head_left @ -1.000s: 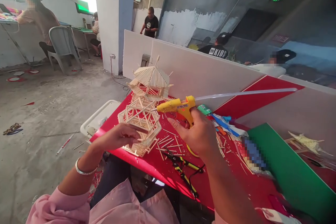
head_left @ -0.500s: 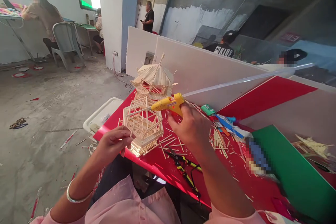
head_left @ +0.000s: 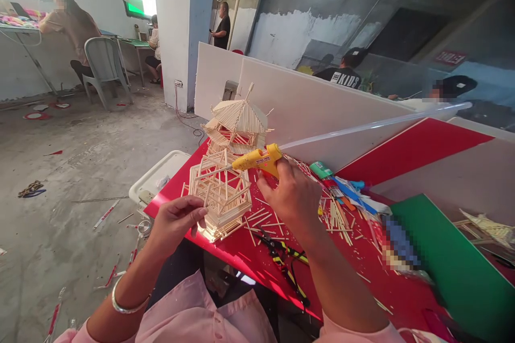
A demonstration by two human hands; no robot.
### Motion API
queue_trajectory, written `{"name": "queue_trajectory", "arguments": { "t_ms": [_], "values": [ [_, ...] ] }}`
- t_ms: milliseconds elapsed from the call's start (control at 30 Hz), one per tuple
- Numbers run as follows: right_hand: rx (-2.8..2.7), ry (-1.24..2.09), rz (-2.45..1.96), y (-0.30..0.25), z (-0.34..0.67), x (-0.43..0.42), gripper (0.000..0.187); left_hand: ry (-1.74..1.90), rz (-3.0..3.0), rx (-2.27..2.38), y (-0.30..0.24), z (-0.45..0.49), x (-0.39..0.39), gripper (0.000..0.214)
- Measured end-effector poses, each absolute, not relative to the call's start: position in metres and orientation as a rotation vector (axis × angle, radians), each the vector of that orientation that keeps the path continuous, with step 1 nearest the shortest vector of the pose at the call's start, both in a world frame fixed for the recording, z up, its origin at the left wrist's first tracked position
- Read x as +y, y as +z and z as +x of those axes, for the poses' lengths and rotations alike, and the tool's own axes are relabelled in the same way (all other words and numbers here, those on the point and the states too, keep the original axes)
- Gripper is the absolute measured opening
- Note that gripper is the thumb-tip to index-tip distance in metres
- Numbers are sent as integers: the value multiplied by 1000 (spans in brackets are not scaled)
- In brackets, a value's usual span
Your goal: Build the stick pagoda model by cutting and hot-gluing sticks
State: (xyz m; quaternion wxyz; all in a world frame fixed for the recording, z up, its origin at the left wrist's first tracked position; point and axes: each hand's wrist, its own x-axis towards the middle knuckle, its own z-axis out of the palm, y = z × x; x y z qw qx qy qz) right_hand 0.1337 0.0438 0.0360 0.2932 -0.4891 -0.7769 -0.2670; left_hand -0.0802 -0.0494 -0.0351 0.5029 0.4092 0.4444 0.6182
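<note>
My right hand point(head_left: 295, 198) is closed around a yellow glue gun point(head_left: 257, 159) with a long clear glue stick point(head_left: 370, 126) running out of its back to the right. Its nozzle points left at the top of a hexagonal stick frame point(head_left: 221, 193) that stands on the red table point(head_left: 257, 257). My left hand point(head_left: 175, 222) has curled fingers that pinch the frame's near left edge. Behind the frame stands a stick pagoda model point(head_left: 237, 126) with a ribbed roof.
Loose sticks point(head_left: 338, 220) and black-yellow pliers point(head_left: 284, 260) lie near my right wrist. A green board point(head_left: 450, 262) lies at the right, white partition panels point(head_left: 314, 107) at the back, a white bin point(head_left: 159, 177) left of the table. Other people sit and stand farther off.
The glue gun has moved left and down, so its nozzle now reaches the frame. My left hand slid from the frame's front face to its near left edge.
</note>
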Motion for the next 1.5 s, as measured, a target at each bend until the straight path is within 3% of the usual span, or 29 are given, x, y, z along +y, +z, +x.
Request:
{"name": "queue_trajectory", "arguments": {
  "t_ms": [1500],
  "values": [
    [-2096,-756,-1203,38,140,29,30,1462,969,1137,-36,-77,-53,32]
  ]
}}
